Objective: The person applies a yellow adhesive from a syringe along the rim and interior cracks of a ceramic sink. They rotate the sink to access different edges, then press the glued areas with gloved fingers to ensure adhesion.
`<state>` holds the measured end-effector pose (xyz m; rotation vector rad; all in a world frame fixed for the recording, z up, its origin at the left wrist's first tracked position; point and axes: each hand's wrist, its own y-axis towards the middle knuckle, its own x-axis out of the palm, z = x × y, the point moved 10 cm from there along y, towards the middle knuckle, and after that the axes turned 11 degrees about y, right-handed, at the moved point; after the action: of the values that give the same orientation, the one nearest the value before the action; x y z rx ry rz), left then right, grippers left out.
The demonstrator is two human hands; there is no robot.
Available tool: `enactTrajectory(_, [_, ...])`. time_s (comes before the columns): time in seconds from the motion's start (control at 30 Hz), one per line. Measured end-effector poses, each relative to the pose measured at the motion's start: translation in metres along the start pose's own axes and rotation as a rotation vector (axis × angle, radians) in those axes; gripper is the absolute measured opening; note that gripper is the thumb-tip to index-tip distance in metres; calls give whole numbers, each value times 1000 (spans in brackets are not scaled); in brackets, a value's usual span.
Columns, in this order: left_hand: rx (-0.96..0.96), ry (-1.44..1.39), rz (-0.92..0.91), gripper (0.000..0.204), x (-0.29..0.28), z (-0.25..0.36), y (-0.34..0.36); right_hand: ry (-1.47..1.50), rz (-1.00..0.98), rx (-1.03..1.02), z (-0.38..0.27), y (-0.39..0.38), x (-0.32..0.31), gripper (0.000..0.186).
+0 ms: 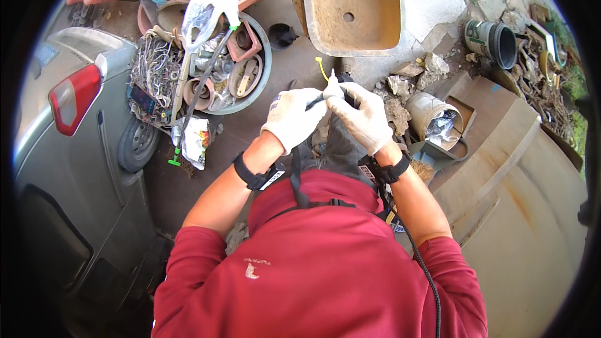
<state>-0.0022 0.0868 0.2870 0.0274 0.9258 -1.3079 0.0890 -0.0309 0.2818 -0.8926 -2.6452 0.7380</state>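
Observation:
My two hands, in white work gloves, meet in front of my body. My left hand (294, 116) is closed, its fingertips against a small thing with a white pointed nozzle (333, 79). Opposite it, my right hand (362, 117) pinches the same thing with thumb and fingers. Most of its body is hidden by the gloves, so its exact kind cannot be made out. A thin yellow curved strip (322, 67) sticks up beside the nozzle; whether the two are joined I cannot tell.
A large brown planter (352, 37) with two holes lies ahead. On the left are a car (75, 144), a round tub (266, 66) of pots and a green-ended stick (206, 81). To the right, a tipped white bucket (419, 107), broken stones (398, 116) and a large tan panel (532, 213).

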Motion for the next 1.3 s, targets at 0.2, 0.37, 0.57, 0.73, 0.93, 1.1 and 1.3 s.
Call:
enactTrajectory(0.2, [-287,37,-74,47,47,-50,76,52,110,83,45,89,-79,27])
enactTrajectory(0.37, [-565,49,-49,67,90,-113,133,-231,214,54,76,150,-175,32])
enactTrajectory(0.57, [-680,82,92,72,104,-162,181,-148,231,142,131,225,-229,25])
enactTrajectory(0.73, [-711,62,203,73,98,-191,215,-10,217,177,128,285,-215,31])
enactTrajectory(0.93, [-588,-83,246,64,78,-201,274,162,205,193,96,348,-180,41])
enactTrajectory(1.1, [-650,103,117,66,66,-204,307,276,179,216,86,398,-143,32])
enactTrajectory(1.3, [-622,241,-20,77,61,-207,315,341,227,213,114,463,-107,32])
